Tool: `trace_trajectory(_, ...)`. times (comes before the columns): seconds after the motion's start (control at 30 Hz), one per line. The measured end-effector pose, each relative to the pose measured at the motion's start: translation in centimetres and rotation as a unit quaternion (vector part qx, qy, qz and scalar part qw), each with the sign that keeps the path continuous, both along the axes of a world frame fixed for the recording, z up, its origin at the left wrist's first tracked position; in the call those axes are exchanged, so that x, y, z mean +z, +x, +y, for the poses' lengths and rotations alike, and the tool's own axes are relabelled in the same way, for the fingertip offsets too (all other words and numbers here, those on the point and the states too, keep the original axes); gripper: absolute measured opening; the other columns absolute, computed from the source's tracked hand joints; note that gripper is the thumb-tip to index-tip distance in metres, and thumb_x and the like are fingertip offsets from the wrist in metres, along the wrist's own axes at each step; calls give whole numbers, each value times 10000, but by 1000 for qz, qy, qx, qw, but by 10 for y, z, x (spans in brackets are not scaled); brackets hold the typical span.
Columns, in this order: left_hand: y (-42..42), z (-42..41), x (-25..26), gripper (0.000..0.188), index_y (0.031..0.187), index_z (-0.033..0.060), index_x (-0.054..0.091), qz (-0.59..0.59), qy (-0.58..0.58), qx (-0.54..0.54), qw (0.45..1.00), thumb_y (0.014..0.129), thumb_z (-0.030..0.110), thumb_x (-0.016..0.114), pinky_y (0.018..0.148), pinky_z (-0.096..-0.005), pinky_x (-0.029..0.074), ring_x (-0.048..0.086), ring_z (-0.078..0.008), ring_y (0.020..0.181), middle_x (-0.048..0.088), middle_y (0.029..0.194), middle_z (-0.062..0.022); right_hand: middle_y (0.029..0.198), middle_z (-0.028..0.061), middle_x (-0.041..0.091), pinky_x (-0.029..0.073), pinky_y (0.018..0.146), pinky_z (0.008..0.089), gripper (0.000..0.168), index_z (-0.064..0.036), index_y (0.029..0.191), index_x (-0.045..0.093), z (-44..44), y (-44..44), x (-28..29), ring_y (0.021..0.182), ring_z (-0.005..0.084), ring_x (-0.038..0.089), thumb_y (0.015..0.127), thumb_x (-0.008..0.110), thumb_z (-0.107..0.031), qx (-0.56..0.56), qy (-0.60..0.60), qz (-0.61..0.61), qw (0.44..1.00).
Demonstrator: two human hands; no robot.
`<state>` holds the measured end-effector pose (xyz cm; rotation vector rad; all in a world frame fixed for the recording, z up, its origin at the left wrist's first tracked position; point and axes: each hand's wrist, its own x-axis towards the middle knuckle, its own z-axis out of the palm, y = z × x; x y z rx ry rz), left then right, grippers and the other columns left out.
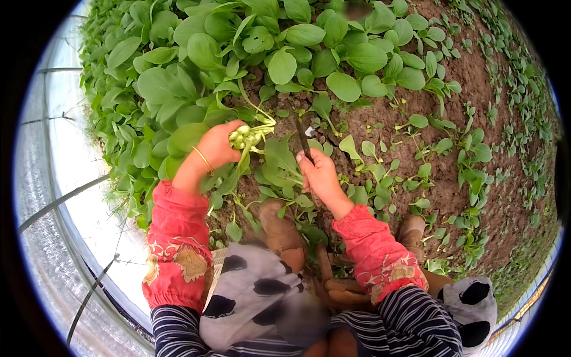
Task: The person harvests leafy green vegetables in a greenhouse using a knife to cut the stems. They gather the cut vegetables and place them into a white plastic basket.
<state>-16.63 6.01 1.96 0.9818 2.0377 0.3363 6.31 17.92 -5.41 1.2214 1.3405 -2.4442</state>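
Note:
My left hand (218, 145) is closed around a bunch of leafy greens, its pale cut stem ends (244, 137) pointing right. The bunch's leaves hang to the left and below the hand, mixing with the growing plants so that their limits are hard to tell. In my right hand (319, 172) is a knife with a dark, narrow blade (299, 129) angled up and to the left over the soil. Most of its handle is hidden in the fist. Between the two hands, a broad-leafed green (280, 163) lies low near the ground.
Dense leafy greens (178, 85) fill the upper left. Brown soil (383, 120) with scattered small plants stretches right. A brown boot (281, 227) stands below my hands, another boot (411, 232) to the right. Translucent sheeting (89, 178) with dark poles borders the left side.

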Motion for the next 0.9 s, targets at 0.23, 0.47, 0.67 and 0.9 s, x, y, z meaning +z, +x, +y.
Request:
trace_trajectory(0.23, 50, 5, 46, 613, 1176, 34, 535, -438, 75, 206, 872, 611, 44, 774, 854, -268, 469, 558, -92, 910, 611, 1034, -3, 1088, 1, 554, 473, 654, 193, 500, -33, 1225, 569, 56, -17, 52, 763, 45, 553, 761, 752, -73, 35, 80, 324, 942)
trace_trajectory(0.47, 77, 0, 69, 847, 1422, 58, 356, -432, 130, 224, 864, 653, -8, 706, 881, -259, 460, 551, -91, 968, 585, 1135, -25, 778, -45, 589, 407, 609, 184, 264, -14, 1024, 642, 76, 4, 71, 702, 25, 503, 787, 731, -92, 182, 250, 193, 931)
trace_trajectory(0.67, 104, 3, 61, 581, 1238, 16, 547, -253, 248, 146, 924, 676, 4, 695, 905, -260, 440, 562, -105, 994, 599, 1160, -41, 708, -64, 574, 331, 445, 165, 148, -60, 952, 615, 47, 15, 96, 513, 1, 447, 817, 674, -76, 94, -50, 167, 980)
trace_trajectory(0.9, 125, -2, 36, 495, 1133, 14, 568, -383, 207, 323, 840, 659, -19, 706, 825, -256, 475, 575, -85, 905, 625, 1025, -5, 799, 96, 654, 424, 406, 208, 196, 16, 1026, 561, 28, 27, 87, 450, 92, 521, 871, 608, -94, -28, -121, 160, 979)
